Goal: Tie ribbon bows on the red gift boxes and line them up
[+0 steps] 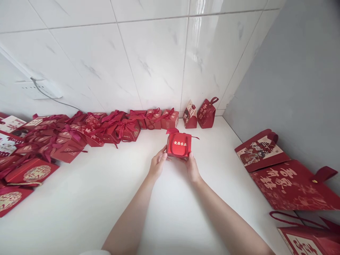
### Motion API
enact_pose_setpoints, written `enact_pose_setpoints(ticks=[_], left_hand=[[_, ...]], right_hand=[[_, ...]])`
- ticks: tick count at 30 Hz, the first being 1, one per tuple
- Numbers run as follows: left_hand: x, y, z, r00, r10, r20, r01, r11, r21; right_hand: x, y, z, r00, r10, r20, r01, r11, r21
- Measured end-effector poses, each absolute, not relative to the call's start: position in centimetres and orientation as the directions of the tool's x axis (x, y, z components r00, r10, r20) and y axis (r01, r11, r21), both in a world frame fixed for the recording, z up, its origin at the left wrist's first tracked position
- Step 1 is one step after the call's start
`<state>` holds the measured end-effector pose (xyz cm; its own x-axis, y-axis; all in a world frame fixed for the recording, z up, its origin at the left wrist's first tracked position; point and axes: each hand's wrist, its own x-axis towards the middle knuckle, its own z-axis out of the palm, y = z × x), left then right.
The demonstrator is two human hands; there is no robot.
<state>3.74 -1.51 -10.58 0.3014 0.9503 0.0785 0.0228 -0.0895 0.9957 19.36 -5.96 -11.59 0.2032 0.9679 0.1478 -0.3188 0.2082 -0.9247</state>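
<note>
Between my two hands is a small red gift box with gold characters on its face, a twisted red cord handle and a ribbon at its top. My left hand grips its left side, thumb toward the front. On the opposite side, my right hand holds the lower right corner with the thumb up against it. Fingers of both hands are partly hidden behind and under the box. It is held at or just above the white tabletop; I cannot tell whether it touches.
Many ribboned red boxes crowd the left side and back edge. Two pointed boxes stand by the tiled wall. Flat red bags lean along the grey right wall. A cable runs from a socket at left.
</note>
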Motion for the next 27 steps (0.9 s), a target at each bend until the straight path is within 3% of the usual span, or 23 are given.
enact_pose_setpoints(ticks=[10, 18, 27], left_hand=[[4.1, -1.3, -11.4, 0.127, 0.979, 0.162, -0.100, -0.150, 0.984], [4.3, -1.7, -10.6, 0.112, 0.982, 0.151, -0.251, -0.119, 0.961], [3.8, -1.2, -11.5, 0.072, 0.987, 0.141, -0.320, -0.111, 0.941]], right_hand=[[19.9, -5.3, -12.8, 0.213, 0.974, -0.077, -0.320, -0.005, -0.947], [19.9, -6.3, -11.0, 0.127, 0.987, 0.099, -0.231, 0.127, -0.965], [19.9, -6.3, -11.0, 0.071, 0.994, 0.088, -0.274, 0.105, -0.956]])
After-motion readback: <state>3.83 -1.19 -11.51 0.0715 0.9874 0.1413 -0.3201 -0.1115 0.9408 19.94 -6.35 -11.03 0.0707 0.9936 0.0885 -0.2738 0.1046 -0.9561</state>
